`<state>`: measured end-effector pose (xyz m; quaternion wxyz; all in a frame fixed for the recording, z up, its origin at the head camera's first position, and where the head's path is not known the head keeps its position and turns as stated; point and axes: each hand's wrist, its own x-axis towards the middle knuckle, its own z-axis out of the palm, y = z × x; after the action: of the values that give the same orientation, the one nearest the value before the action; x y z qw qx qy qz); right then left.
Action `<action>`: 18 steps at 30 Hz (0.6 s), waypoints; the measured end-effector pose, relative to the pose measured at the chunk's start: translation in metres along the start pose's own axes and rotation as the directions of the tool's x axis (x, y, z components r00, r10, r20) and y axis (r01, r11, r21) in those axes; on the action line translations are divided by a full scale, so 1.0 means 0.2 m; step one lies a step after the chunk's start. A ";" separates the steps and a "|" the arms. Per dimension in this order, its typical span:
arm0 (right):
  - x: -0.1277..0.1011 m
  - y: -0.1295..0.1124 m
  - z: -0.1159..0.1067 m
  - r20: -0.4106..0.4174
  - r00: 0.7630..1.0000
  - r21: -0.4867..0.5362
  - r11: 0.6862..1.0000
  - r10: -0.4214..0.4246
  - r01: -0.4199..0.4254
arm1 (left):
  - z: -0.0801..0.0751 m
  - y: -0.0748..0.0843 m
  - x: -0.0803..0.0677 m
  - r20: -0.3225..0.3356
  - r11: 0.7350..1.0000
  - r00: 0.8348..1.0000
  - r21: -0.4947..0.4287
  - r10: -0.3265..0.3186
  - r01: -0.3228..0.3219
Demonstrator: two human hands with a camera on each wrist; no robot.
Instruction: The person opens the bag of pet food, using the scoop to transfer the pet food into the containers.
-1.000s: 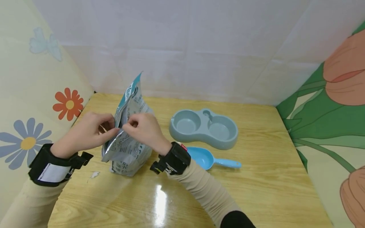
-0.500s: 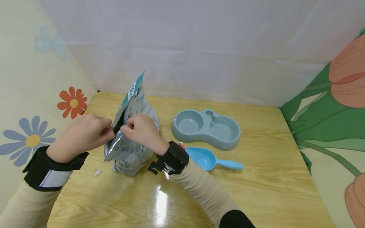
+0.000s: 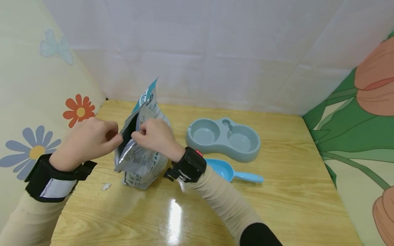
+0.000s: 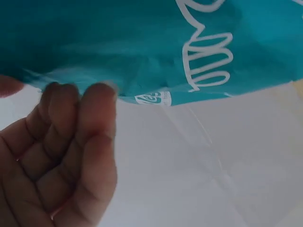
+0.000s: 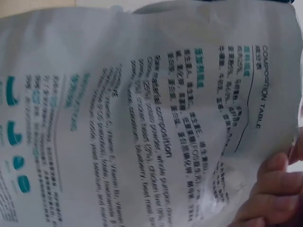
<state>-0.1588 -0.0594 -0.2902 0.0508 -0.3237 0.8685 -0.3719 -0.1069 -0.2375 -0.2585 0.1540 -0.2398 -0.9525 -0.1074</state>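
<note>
Standing upright on the wooden table, the food pouch sat near the table's left edge, its torn top spread into a dark gap between my 2 hands. My left hand pinched the teal-printed front panel at the mouth, fingers curled against the film; the left wrist view showed those fingertips bunched at the edge of the teal panel. My right hand pinched the opposite, silver back panel at the same height, and the right wrist view showed its fingers wrapped round the edge of the printed composition table. Both grips were clenched on the pouch, 1 on each lip, the hands close together with only the opening between them.

To the right of the pouch, apart from it, lay a grey-blue double pet bowl with 2 wells. Just in front of the bowl lay a blue scoop, its handle pointing right. A small white scrap lay on the table just left of the pouch's base.
</note>
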 end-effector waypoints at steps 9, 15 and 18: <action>0.08 0.01 -0.06 -0.083 0.996 -0.067 0.998 -0.011 0.005 | 0.00 0.02 0.11 0.029 0.998 0.998 0.012 -0.064 0.063; 0.11 0.02 -0.09 -0.090 0.996 -0.074 0.997 -0.011 0.004 | 0.00 0.06 0.16 0.026 0.997 0.999 0.074 -0.037 0.035; 0.12 0.02 -0.09 -0.078 0.997 -0.098 0.995 -0.014 0.006 | 0.01 0.07 0.18 -0.003 0.996 1.000 0.092 -0.003 0.003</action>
<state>-0.1850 -0.0603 -0.2772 -0.0011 -0.3154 0.8853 -0.3417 -0.1307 -0.2103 -0.2473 0.1663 -0.2310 -0.9565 -0.0639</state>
